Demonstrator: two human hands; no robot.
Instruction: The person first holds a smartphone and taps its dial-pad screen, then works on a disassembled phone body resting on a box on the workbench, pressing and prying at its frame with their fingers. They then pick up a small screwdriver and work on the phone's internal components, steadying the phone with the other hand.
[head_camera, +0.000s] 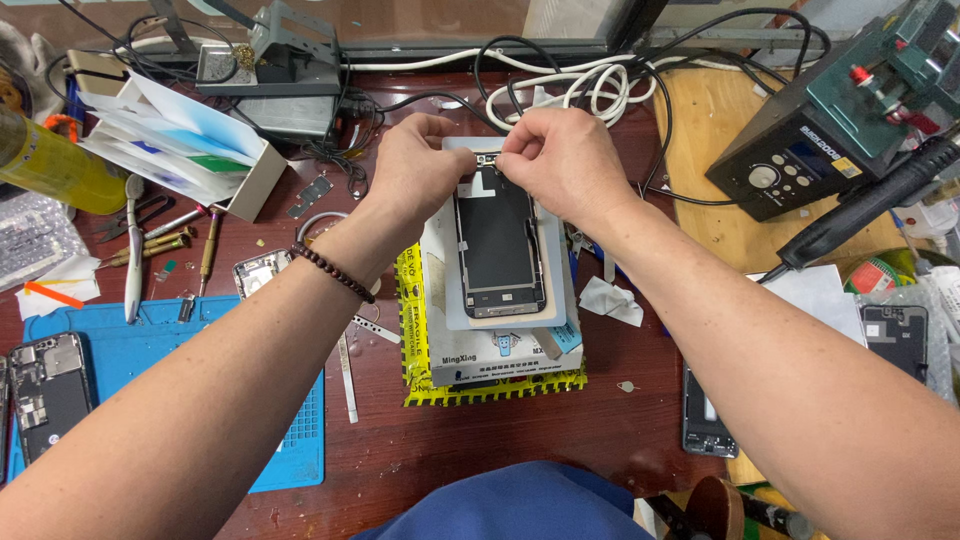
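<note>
Left hand (415, 165) and right hand (560, 160) both curl, fingertips pinched at the top edge of the phone screen panel (497, 240). The glossy black rectangular panel lies flat on a pale pad (556, 290) atop a white box (500, 362), centred on the reddish wooden bench (500, 450).

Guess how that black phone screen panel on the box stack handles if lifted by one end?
The screen panel looks thin and flat, so probably light and somewhat flexy. Glossy face: likely slippery and crack-prone. Both hands, left and right, pinch at its top edge; parts there look delicate.
</note>
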